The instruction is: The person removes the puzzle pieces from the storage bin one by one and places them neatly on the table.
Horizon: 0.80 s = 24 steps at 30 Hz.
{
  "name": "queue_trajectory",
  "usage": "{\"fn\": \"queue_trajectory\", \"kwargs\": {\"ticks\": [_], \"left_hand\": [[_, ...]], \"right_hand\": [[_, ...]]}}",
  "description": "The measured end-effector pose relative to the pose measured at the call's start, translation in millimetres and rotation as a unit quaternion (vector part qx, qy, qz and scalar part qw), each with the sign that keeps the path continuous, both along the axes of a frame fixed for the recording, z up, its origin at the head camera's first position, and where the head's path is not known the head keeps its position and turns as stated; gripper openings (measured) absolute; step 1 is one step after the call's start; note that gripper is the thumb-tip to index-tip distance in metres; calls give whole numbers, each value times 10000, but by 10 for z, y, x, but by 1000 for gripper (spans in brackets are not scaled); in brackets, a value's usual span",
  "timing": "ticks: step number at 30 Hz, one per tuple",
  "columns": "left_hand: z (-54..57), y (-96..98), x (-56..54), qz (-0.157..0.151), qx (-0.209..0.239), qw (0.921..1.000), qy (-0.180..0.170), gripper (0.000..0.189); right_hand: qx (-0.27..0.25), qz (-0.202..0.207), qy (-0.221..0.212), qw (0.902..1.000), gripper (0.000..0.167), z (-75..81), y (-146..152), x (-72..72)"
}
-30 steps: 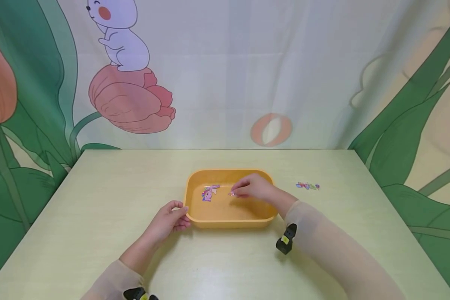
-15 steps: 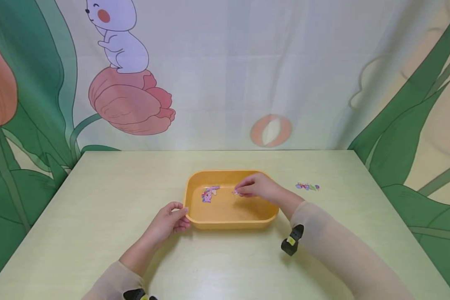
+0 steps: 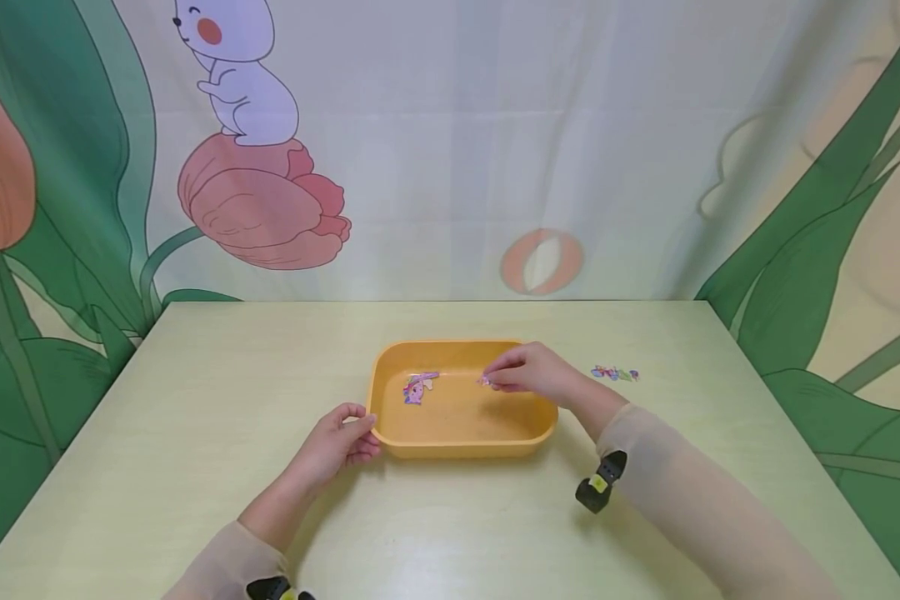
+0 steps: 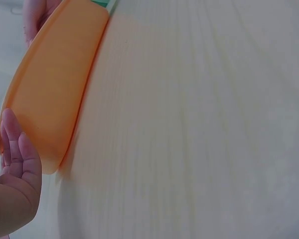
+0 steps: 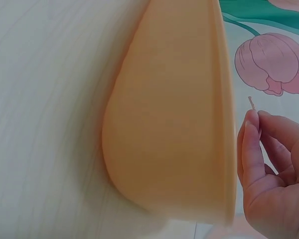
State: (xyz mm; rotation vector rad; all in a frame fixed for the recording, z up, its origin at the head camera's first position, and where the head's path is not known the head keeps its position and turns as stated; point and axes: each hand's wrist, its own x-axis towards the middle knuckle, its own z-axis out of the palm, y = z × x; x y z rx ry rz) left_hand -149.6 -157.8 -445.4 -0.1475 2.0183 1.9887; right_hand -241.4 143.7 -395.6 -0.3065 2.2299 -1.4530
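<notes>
A yellow-orange plastic tray (image 3: 457,450) stands on the table. My left hand (image 3: 335,442) grips its front left corner, thumb at the rim and fingers against the outer wall, which the left wrist view shows too. Over the tray's right half, my right hand (image 3: 537,372) pinches a small flat pinkish cutout (image 3: 484,381) between thumb and fingertips. Edge-on, this thin cutout (image 5: 251,102) pokes out past the fingertips in the right wrist view; most of it is hidden. Purple and pink flat cutouts (image 3: 416,391), one with a cartoon face, lie at the left inside the tray.
Several small colourful flat pieces (image 3: 615,373) lie in a row on the pale wood-grain table (image 3: 450,533), right of the tray. Behind the table's back edge hangs a printed curtain (image 3: 435,167) with flowers and a white animal.
My right hand has drifted right and slightly back over the tray, carrying the small cutout. The left hand, the tray and the cutouts lying in it have stayed in place.
</notes>
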Motion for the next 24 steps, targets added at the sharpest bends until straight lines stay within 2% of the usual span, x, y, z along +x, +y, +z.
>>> {"fn": "queue_trajectory", "kwargs": {"ticks": [16, 24], "left_hand": [[10, 9, 4, -20, -74, 10000, -35, 19], [8, -13, 13, -17, -115, 9999, -6, 18]], "right_hand": [[-199, -361, -211, 9989, 21, -17, 207, 39], [-278, -377, -202, 9987, 23, -36, 281, 40]]}}
